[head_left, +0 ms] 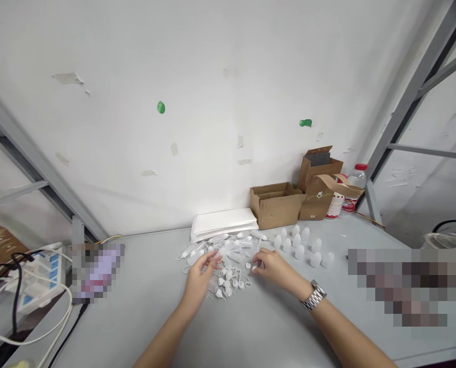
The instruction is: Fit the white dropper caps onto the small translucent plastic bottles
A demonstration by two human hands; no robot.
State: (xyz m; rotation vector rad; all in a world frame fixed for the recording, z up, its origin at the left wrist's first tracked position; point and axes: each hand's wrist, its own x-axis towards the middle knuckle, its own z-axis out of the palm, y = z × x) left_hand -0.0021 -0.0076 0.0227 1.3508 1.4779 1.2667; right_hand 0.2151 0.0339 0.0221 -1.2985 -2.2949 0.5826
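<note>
My left hand (200, 273) is closed, its thumb and fingertips at a translucent plastic piece on the left of a pile of clear plastic tubes (231, 253). My right hand (272, 268) is closed too, pinching a small white cap (255, 269) at the pile's right side. Between the hands and slightly nearer me lie several white caps with thin loops (228, 283). Behind my right hand, several translucent squat bottles (299, 251) stand upright in loose rows. A silver watch (315, 295) is on my right wrist.
A stack of white sheets (224, 222) lies against the wall, beside an open cardboard box (277, 207). Farther right stand a brown paper bag (316, 197) and a red-capped bottle (357, 181). A power strip (40, 286) with cables lies at left, near a blurred purple item (100, 271).
</note>
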